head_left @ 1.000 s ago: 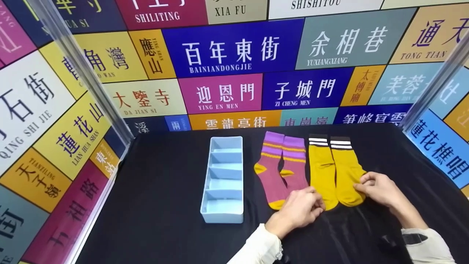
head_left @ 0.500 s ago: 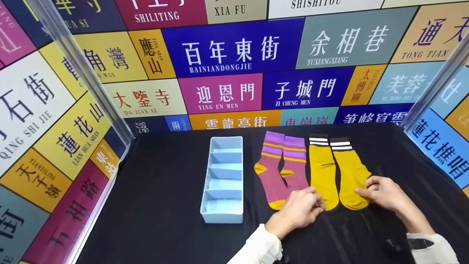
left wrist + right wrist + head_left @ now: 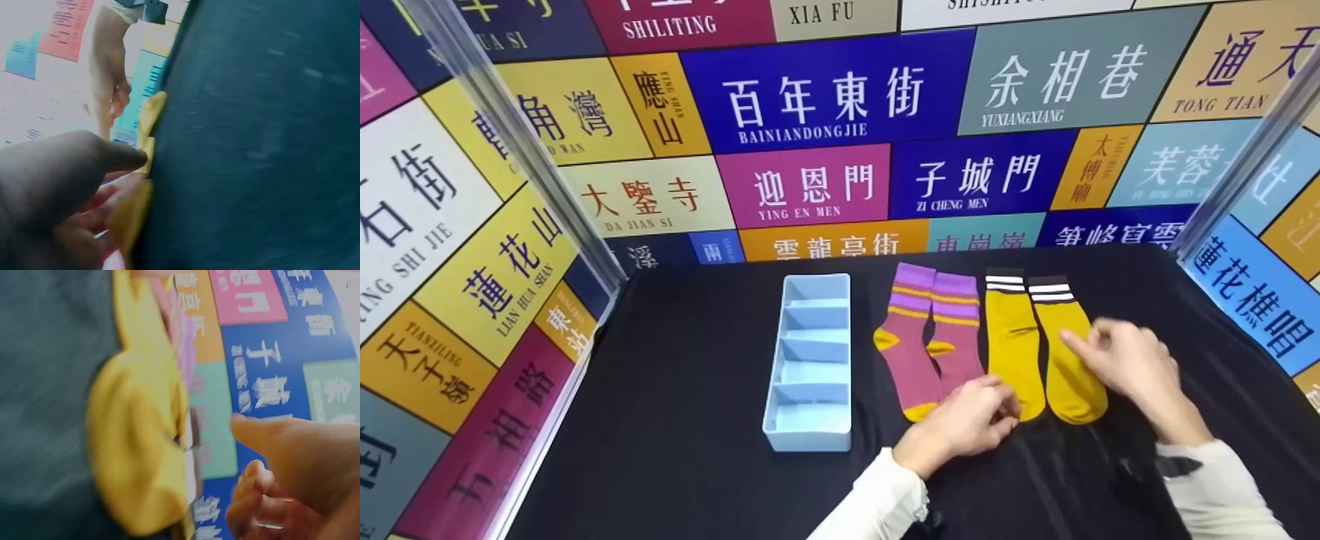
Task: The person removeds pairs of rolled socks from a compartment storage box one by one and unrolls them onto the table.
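Two yellow socks with black-and-white striped cuffs lie side by side in the head view, the left yellow sock [image 3: 1014, 360] and the right yellow sock [image 3: 1072, 386]. My left hand [image 3: 964, 420] pinches the toe of the left one with curled fingers. In the left wrist view its thumb [image 3: 126, 157] lies on yellow cloth. Raised over the outer side of the right yellow sock is my right hand [image 3: 1136, 356], holding nothing, its thumb apart from loosely bent fingers. The right wrist view shows that sock's toe [image 3: 132, 450] apart from this hand.
Left of the yellow socks lie two mauve socks [image 3: 911, 367] with purple cuffs and yellow toes, one partly behind my left hand. A light blue divided box [image 3: 810, 442] stands further left on the black cloth [image 3: 690, 420]. Sign-printed panels [image 3: 840, 94] enclose the back and sides.
My right hand pulled the right yellow sock's foot slightly rightward, then let go and rose up over it. The left hand stays at the left sock's toe. The head view has shifted slightly.
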`<state>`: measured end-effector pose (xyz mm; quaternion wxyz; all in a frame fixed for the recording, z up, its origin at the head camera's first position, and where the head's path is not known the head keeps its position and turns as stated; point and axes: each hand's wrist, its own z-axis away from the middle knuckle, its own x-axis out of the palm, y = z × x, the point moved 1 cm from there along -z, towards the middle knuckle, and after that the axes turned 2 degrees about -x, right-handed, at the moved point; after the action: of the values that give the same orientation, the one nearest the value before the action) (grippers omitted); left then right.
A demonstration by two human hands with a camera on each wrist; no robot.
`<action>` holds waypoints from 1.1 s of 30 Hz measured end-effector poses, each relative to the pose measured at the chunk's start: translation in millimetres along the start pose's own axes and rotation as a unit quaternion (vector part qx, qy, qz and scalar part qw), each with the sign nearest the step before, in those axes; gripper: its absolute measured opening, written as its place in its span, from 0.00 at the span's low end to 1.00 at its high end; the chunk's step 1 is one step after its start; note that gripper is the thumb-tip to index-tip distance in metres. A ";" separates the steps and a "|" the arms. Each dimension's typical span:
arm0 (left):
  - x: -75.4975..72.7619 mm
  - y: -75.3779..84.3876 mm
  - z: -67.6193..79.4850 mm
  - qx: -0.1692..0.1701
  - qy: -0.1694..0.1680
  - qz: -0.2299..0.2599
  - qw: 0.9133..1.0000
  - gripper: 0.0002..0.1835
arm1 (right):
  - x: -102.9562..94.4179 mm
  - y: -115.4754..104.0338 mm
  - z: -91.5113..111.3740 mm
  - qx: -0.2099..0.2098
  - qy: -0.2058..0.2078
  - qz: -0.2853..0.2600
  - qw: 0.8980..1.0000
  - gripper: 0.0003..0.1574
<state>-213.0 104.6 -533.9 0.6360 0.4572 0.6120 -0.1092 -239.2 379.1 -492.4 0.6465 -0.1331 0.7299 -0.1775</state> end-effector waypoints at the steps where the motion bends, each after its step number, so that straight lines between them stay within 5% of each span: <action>1: -5.1 -0.6 0.1 -0.001 -0.005 0.011 1.000 0.10 | -1.4 -8.5 -3.4 -0.012 0.020 -0.005 1.000 0.35; 6: -44.2 -13.8 0.7 -0.033 0.019 -0.002 0.999 0.16 | -4.3 -48.8 -22.7 -0.086 0.077 -0.048 0.992 0.19; 11: -96.4 -49.3 4.7 -0.096 0.090 -0.060 0.989 0.18 | -1.4 -81.3 -39.3 -0.116 0.060 -0.056 0.990 0.13; 14: -123.9 -74.5 10.7 -0.123 0.141 -0.098 0.977 0.17 | 2.8 -95.7 -47.9 -0.124 0.047 -0.040 0.990 0.16; 18: -151.5 -105.3 19.4 -0.161 0.189 -0.176 0.953 0.25 | 9.7 -108.0 -63.1 -0.153 0.047 -0.008 0.987 0.35; 21: -162.1 -124.6 24.5 -0.219 0.190 -0.228 0.930 0.41 | 13.5 -113.2 -74.4 -0.173 0.045 0.026 0.984 0.53; 25: -166.8 -143.0 30.1 -0.295 0.168 -0.238 0.910 0.53 | 18.7 -116.0 -84.6 -0.175 0.034 0.061 0.982 0.64; 33: -165.4 -158.0 33.2 -0.322 0.162 -0.224 0.905 0.54 | 28.7 -112.3 -89.1 -0.153 0.011 0.071 0.986 0.68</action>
<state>-338.4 -76.8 -465.0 0.5998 0.0893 0.7946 0.0297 -335.2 273.4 -460.8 0.6216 -0.1768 0.7629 -0.0185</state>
